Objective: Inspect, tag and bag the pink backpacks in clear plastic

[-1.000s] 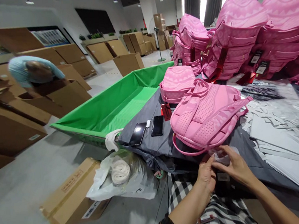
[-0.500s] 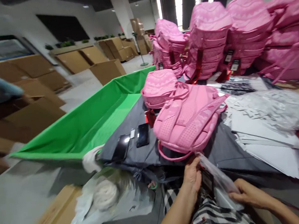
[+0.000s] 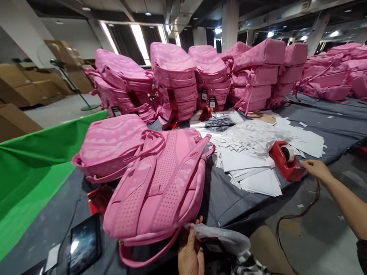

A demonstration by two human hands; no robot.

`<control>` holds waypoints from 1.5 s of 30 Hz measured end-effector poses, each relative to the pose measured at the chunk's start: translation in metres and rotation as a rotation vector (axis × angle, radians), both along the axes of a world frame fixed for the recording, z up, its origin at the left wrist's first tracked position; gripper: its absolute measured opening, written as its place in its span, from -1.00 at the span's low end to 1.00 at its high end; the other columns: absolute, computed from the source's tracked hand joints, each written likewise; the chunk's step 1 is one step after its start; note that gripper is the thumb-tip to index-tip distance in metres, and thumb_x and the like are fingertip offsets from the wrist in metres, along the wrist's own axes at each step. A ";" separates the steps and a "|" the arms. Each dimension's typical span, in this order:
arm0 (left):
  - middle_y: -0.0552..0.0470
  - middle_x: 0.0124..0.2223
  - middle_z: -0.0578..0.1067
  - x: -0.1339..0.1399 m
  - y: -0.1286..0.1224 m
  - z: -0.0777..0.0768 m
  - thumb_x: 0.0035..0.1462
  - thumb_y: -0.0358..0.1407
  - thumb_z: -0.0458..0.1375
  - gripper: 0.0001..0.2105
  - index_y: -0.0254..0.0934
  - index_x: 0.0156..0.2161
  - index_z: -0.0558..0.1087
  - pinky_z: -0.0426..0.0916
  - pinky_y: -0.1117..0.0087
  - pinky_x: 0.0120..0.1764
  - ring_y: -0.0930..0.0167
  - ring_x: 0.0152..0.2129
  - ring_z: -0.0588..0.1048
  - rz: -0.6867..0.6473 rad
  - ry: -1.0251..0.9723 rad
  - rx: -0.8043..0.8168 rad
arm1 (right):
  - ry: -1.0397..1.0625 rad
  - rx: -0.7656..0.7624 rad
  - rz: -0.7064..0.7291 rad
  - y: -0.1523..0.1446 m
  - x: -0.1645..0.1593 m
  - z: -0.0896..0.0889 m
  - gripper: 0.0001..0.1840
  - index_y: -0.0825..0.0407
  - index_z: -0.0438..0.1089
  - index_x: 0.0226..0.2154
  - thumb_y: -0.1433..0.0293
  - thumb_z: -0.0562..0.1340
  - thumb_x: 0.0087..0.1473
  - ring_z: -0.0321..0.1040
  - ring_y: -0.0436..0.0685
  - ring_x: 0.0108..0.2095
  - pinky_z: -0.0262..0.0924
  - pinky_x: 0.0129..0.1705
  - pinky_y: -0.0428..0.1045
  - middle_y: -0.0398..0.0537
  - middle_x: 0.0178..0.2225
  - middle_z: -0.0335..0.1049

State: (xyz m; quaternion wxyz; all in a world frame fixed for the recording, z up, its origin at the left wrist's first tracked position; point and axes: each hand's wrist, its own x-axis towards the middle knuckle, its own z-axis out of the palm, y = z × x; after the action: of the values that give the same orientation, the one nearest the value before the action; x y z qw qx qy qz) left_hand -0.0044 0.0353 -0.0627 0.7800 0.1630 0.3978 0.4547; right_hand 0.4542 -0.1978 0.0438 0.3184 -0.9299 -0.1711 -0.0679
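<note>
My left hand (image 3: pixel 190 259) is closed on the gathered edge of a clear plastic bag (image 3: pixel 225 237), just below the near end of a pink backpack (image 3: pixel 156 188). That backpack lies with its straps up on the dark table cover. Out to the right, my right hand (image 3: pixel 316 170) pinches at the front end of a red tape dispenser (image 3: pixel 286 161), where the tape comes off; the strip itself is too small to see clearly. A dark tag partly shows under the plastic bag, over my checked clothing.
Another pink backpack (image 3: pixel 115 142) lies beside the first. Stacks of pink backpacks (image 3: pixel 176 81) line the table's back. White paper sheets (image 3: pixel 256 178) and loose clear plastic bags (image 3: pixel 249 137) lie mid-table. At left are a phone (image 3: pixel 83 246) and a green fabric bin (image 3: pixel 37 153).
The view has swung to the right. My right hand has let go of the plastic bag and reached out to the tape dispenser. My left hand still holds the bag.
</note>
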 end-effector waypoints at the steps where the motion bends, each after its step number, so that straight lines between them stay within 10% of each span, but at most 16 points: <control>1: -0.11 -0.22 0.66 0.000 0.000 -0.001 -0.13 -0.31 0.47 -0.66 -0.35 -0.20 0.57 0.53 0.42 -0.16 0.31 -0.22 0.64 -0.003 0.001 0.012 | 0.040 0.021 0.005 0.002 0.003 -0.003 -0.44 0.05 0.47 -0.64 -0.12 0.20 -0.20 0.35 0.21 -0.52 0.16 -0.47 0.03 0.05 -0.63 0.43; 14: 0.02 -0.39 0.62 0.006 -0.005 0.011 -0.41 -0.03 0.55 -0.45 -0.34 -0.31 0.56 0.51 0.46 -0.34 0.40 -0.45 0.58 0.054 0.163 0.094 | 0.301 0.533 -0.065 -0.015 -0.051 -0.015 -0.64 0.00 0.34 -0.58 0.08 0.37 -0.18 0.16 0.04 -0.59 -0.03 -0.59 -0.08 -0.14 -0.64 0.29; 21: 0.06 -0.45 0.56 0.013 -0.014 0.026 -0.31 0.01 0.49 -0.49 -0.34 -0.35 0.49 0.44 0.42 -0.35 0.41 -0.49 0.53 0.107 0.238 0.204 | 0.776 0.785 0.314 0.066 -0.144 -0.031 -0.52 -0.04 0.12 -0.51 0.05 0.36 0.03 -0.15 -0.10 -0.66 -0.06 -0.67 -0.17 -0.37 -0.63 -0.13; 25: 0.08 -0.46 0.52 0.018 -0.015 0.032 -0.19 0.01 0.44 -0.53 -0.35 -0.32 0.49 0.39 0.42 -0.37 0.43 -0.53 0.48 0.108 0.268 0.269 | 0.752 0.426 1.038 0.137 -0.239 -0.005 -0.57 0.00 0.28 -0.42 -0.02 0.23 0.17 0.01 -0.05 -0.57 0.06 -0.54 -0.13 -0.28 -0.58 0.06; 29: -0.01 -0.35 0.57 0.021 -0.013 0.035 -0.17 0.03 0.43 -0.50 -0.37 -0.28 0.51 0.40 0.37 -0.24 0.36 -0.40 0.50 0.143 0.252 0.348 | 0.107 -0.072 1.640 0.194 -0.302 0.014 -0.70 0.03 0.38 -0.36 0.25 0.08 0.33 0.27 0.03 -0.40 0.15 -0.34 -0.07 -0.10 -0.42 0.37; 36: -0.15 -0.18 0.60 0.022 -0.011 0.038 -0.13 0.09 0.41 -0.46 -0.36 -0.22 0.54 0.37 0.28 -0.03 0.21 -0.16 0.53 0.138 0.201 0.414 | -0.570 -0.475 1.558 0.230 -0.324 0.000 -0.85 0.01 0.45 -0.21 0.47 0.16 0.25 0.41 0.14 -0.31 0.10 -0.40 -0.05 0.00 -0.32 0.49; 45: -0.16 -0.03 0.60 0.015 -0.015 0.032 -0.06 -0.04 0.41 -0.47 -0.36 -0.05 0.54 0.32 0.24 0.10 0.19 -0.04 0.52 0.111 0.014 0.400 | -0.337 -0.476 1.428 0.223 -0.324 0.004 -0.81 0.00 0.41 -0.23 0.49 0.10 0.22 0.42 0.14 -0.28 0.10 -0.40 -0.07 0.02 -0.28 0.52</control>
State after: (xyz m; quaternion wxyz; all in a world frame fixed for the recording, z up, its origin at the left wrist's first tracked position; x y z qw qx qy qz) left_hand 0.0110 0.0206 -0.0305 0.7030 0.2957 0.3134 0.5658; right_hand 0.1304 0.0252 0.0478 0.0461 -0.6144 -0.7859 0.0520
